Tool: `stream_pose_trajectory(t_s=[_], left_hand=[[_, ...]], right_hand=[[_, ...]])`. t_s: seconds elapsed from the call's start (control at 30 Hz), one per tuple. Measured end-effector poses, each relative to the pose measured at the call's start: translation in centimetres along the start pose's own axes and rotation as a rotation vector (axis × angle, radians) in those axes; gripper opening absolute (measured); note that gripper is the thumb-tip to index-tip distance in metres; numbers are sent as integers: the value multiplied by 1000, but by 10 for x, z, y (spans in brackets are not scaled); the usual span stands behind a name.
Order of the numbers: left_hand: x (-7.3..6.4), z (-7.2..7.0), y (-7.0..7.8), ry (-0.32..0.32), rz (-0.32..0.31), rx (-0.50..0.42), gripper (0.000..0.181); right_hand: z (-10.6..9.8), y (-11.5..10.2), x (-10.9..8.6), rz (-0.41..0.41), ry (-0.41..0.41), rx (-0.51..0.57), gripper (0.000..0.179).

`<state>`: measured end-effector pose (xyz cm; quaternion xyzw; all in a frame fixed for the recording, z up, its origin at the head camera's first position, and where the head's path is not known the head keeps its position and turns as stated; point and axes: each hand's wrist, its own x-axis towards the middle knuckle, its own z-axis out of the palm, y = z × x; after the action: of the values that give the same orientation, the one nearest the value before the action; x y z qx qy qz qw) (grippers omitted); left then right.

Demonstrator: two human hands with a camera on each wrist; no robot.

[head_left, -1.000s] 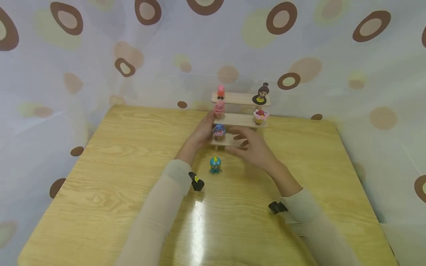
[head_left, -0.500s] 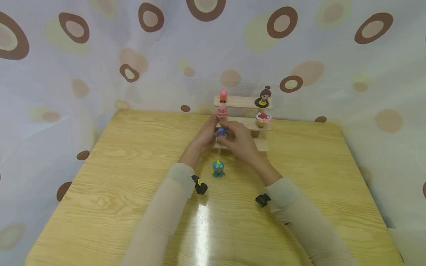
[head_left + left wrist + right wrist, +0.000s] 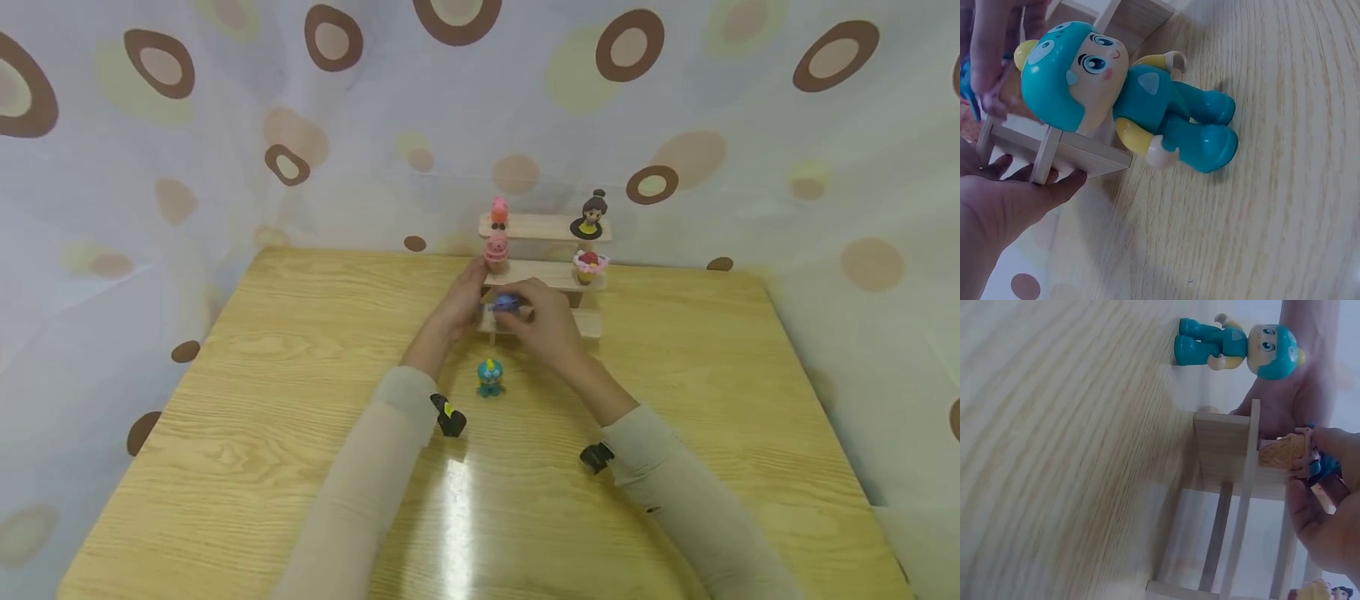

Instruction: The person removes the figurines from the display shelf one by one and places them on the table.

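Observation:
A three-tier wooden display shelf stands near the back of the table. At its left end my left hand grips the side, fingers curled under the boards in the left wrist view. My right hand pinches a small blue figurine at the left of the lowest tier. In the right wrist view, the figurine's waffle-cone base stands close over the board, its upper part mostly hidden by the thumb and fingers. A teal-capped doll figurine stands on the table in front of the shelf.
On the middle tier are a pink bear figurine at left and a pink-frilled figurine at right. The top tier bears a pink-orange figurine and a dark-haired doll. A patterned curtain hangs behind the wooden table.
My right hand has come in from the right and taken hold of the blue figurine, which is now turned and slightly further right. The left hand stays at the shelf's side.

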<state>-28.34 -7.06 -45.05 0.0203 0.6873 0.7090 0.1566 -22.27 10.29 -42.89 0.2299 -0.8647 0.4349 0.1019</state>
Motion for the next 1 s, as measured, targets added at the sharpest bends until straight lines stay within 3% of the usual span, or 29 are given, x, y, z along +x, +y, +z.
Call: stream_pose_trajectory(t_s=[0.27, 0.53, 1.0], left_hand=[[1, 3, -1, 23, -12, 11, 63], [1, 3, -1, 54, -22, -7, 64], [2, 0, -4, 30, 2, -33, 68]], right_hand=[[-20, -2, -37, 88, -22, 9, 35], [-22, 9, -68, 95, -148, -52, 29], [-13, 19, -82, 88, -158, -15, 32]])
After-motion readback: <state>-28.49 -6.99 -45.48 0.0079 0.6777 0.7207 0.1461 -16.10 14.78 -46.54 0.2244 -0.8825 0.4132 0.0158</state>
